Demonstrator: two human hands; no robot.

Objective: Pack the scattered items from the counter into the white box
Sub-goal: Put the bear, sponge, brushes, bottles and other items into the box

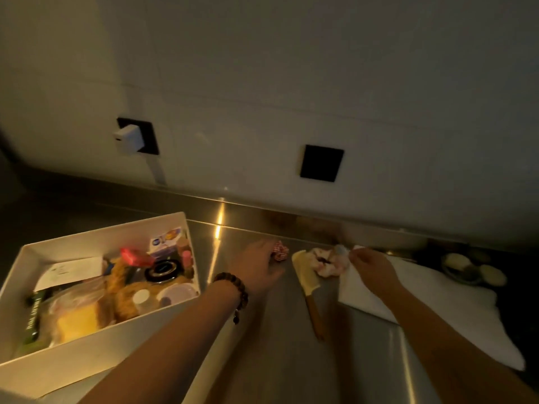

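On the worktop's (291,360) left side sits the box (96,348), already holding items. Right of it, the left hand (256,268) reaches with relaxed fingers touching a scrunchie (279,251); the right hand (372,269) pinches something small near the back edge, beside a spatula (306,275).

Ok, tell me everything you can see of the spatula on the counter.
The spatula lies flat on the steel counter between the two hands, with neither hand on it. Its pale cream blade looks like silicone and points toward the wall; the wooden-looking handle runs back toward the person. The blade's far end sits close to a crumpled pink-and-white cloth; contact is unclear. It is outside the white box.
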